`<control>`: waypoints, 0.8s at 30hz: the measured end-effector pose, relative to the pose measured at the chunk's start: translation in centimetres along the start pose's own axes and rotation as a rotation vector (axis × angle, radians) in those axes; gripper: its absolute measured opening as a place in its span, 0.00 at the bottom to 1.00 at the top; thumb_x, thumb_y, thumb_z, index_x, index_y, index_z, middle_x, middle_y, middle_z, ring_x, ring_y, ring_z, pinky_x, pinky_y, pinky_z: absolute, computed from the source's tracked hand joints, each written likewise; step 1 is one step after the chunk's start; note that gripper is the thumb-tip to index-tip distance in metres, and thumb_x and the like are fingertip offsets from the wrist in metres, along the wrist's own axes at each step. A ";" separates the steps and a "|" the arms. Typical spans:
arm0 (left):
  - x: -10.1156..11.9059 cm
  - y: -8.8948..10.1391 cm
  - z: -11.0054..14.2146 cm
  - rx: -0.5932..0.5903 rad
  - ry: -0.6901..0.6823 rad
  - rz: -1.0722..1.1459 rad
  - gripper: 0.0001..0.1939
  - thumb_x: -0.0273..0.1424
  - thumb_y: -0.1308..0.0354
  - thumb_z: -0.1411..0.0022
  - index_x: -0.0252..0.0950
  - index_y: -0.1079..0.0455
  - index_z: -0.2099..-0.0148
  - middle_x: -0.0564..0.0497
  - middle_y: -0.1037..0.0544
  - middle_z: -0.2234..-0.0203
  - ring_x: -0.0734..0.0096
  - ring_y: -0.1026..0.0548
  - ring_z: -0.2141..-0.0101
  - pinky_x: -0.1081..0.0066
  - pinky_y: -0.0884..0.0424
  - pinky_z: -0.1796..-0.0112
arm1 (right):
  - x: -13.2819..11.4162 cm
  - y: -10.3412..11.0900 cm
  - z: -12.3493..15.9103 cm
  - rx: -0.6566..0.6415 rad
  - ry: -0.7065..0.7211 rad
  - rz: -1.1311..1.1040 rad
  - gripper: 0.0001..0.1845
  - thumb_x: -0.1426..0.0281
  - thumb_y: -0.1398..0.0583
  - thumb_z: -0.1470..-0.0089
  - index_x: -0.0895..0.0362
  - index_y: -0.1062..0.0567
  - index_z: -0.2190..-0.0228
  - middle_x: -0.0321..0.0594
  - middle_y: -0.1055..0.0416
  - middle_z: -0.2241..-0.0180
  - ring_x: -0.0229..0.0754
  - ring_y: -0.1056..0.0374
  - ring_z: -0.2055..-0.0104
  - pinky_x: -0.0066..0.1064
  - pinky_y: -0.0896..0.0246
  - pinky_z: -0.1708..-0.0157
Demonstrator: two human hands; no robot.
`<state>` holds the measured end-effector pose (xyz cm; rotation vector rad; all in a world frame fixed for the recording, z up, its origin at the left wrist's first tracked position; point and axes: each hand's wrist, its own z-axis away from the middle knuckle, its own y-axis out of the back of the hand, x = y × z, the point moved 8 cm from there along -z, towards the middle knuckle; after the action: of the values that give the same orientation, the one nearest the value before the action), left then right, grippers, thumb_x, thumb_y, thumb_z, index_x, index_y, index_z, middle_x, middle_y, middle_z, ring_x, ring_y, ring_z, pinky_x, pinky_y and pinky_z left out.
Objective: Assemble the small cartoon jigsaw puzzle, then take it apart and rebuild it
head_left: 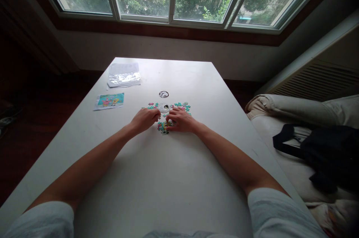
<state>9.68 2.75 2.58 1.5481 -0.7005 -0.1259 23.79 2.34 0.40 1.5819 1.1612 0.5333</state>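
Observation:
A small joined patch of jigsaw puzzle [161, 127] lies on the white table in front of me. At its upper left, my left hand [145, 119] is closed in a pinch, with what looks like a puzzle piece [159, 117] at the fingertips. My right hand [181, 119] rests at the patch's right side, its fingers bent and apart, thumb by the patch and covering part of it. Loose puzzle pieces [185, 105] lie scattered beyond the right hand. More loose pieces [151, 105] are past the left one. Between them sits a round, shallow tin [163, 108].
A round lid-like disc [163, 94] lies behind the tin. To the left are a colourful picture sheet [110, 101] and a clear plastic packet with papers [124, 75]. The white table [168, 178] stands before a window; a sofa with a dark bag [331, 152] is at right.

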 end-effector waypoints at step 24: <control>4.4 -2.5 6.0 0.063 -0.323 -0.198 0.11 0.31 0.51 0.27 0.40 0.27 0.57 0.49 0.24 0.65 0.66 0.28 0.64 0.67 0.34 0.62 | 0.3 -0.2 -0.1 -0.015 -0.019 -0.042 0.18 0.52 0.34 0.44 0.54 0.25 0.64 0.41 0.27 0.64 0.47 0.38 0.58 0.37 0.49 0.56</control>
<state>11.15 -4.78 0.90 1.6747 -0.8071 -0.5151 23.75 2.65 0.16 1.5427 1.1715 0.4977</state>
